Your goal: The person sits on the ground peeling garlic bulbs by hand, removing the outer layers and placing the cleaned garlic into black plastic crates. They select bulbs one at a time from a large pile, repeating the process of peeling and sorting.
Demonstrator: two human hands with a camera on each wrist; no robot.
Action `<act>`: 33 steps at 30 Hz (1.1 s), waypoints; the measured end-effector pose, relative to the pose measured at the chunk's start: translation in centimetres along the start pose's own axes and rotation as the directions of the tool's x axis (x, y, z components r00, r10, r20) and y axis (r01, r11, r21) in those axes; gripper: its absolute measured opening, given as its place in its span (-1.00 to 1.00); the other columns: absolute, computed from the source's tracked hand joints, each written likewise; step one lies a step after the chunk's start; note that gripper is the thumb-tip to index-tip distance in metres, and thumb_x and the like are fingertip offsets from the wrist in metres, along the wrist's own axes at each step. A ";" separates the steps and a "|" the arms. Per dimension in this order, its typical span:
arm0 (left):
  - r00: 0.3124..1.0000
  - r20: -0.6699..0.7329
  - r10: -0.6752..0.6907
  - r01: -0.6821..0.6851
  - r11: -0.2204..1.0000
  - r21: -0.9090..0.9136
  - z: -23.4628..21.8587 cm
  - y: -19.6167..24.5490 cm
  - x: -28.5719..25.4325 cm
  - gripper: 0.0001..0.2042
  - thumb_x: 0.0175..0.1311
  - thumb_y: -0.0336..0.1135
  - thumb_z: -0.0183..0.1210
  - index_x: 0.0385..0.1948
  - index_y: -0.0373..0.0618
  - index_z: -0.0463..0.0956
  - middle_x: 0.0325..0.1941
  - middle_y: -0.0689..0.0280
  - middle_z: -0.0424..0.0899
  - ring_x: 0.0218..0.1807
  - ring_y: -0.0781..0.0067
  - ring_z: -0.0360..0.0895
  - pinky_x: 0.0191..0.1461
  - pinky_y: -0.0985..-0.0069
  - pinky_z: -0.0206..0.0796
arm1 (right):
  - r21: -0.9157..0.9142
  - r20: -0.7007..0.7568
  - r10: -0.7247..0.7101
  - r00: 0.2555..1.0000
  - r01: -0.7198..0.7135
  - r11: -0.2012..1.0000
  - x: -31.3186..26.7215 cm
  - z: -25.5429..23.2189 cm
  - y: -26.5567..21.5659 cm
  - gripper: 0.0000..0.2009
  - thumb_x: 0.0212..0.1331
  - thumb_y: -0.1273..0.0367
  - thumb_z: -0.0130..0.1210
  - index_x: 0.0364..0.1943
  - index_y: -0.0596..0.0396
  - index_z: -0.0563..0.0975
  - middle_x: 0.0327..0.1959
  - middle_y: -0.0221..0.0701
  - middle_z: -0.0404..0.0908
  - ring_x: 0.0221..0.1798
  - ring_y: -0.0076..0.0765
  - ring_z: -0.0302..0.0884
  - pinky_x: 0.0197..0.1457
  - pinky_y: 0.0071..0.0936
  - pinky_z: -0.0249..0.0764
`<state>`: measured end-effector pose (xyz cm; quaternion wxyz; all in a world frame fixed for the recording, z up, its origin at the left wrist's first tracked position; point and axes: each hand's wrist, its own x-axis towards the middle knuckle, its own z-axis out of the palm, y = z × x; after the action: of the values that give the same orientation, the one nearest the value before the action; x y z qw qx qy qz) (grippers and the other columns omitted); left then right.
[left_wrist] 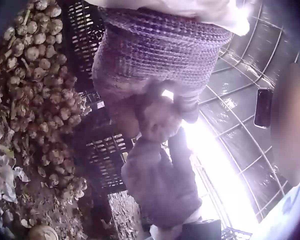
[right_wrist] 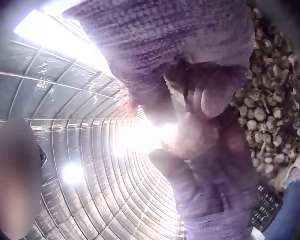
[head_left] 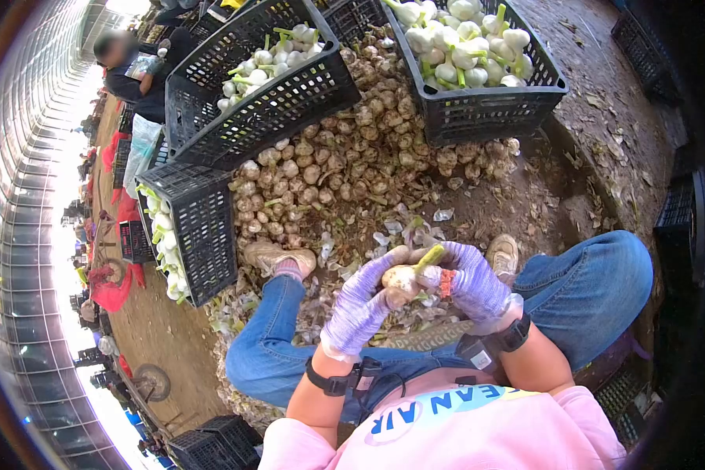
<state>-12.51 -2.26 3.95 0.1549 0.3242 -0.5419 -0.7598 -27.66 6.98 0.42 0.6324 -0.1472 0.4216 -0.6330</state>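
A garlic bulb (head_left: 400, 279) with a short green stem (head_left: 431, 256) is held in front of the lap between two purple knit gloves. The left hand (head_left: 360, 296) grips the bulb from its side, thumb below and fingers above. My right hand (head_left: 478, 283), with orange tape (head_left: 446, 283) round one finger, pinches at the stem side of the same bulb. In the left wrist view the bulb (left_wrist: 161, 119) shows dimly between both hands. Against bright backlight in the right wrist view, fingers of both gloves partly cover the bulb (right_wrist: 196, 135).
A heap of unpeeled garlic (head_left: 321, 160) lies ahead, with loose skins on the ground. Black crates (head_left: 266, 117), (head_left: 486, 110) of white garlic stand behind it; another crate (head_left: 204, 235) is at the left. Another person (head_left: 133, 82) sits at the far left.
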 end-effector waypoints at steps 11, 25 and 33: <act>0.997 -0.076 0.013 -0.012 1.000 0.022 -1.3 -1.1 -0.2 -0.22 -0.01 0.10 0.25 0.15 -0.33 0.25 0.07 0.19 0.45 0.09 0.40 0.41 0.17 0.48 0.23 | -0.017 0.057 0.016 0.998 -0.015 1.000 -0.4 0.1 -0.9 -0.69 0.05 0.34 0.20 -0.14 0.23 0.54 -0.26 -0.41 0.58 -0.24 -0.59 0.49 -0.15 -0.65 0.41; 0.902 -0.071 -0.426 0.383 0.867 -0.319 -0.8 -0.8 1.0 -0.43 0.24 0.20 -0.10 0.06 -0.10 0.34 -0.53 0.32 0.56 -0.68 0.55 0.43 -0.71 0.71 0.22 | -0.725 0.275 -0.401 0.874 0.463 0.511 0.1 -0.4 0.4 -0.72 -0.03 0.38 0.16 -0.20 0.18 0.50 -0.31 -0.17 0.50 -0.24 -0.06 0.49 -0.19 -0.38 0.40; 0.871 -0.238 0.430 -0.205 0.759 0.618 1.6 -3.4 0.9 -0.54 0.23 0.07 0.05 -0.05 -0.14 0.35 -0.08 0.22 0.42 -0.06 0.41 0.41 0.01 0.48 0.32 | -0.271 0.085 -0.241 0.967 0.255 0.928 -0.1 -0.3 2.9 -0.66 0.14 0.32 0.06 -0.03 0.17 0.38 -0.22 -0.41 0.52 -0.21 -0.51 0.45 -0.15 -0.53 0.41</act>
<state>-13.80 -0.40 0.83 0.2768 0.3925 -0.7541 -0.4479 -25.89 7.68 -1.81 0.5305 -0.3030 0.4689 -0.6379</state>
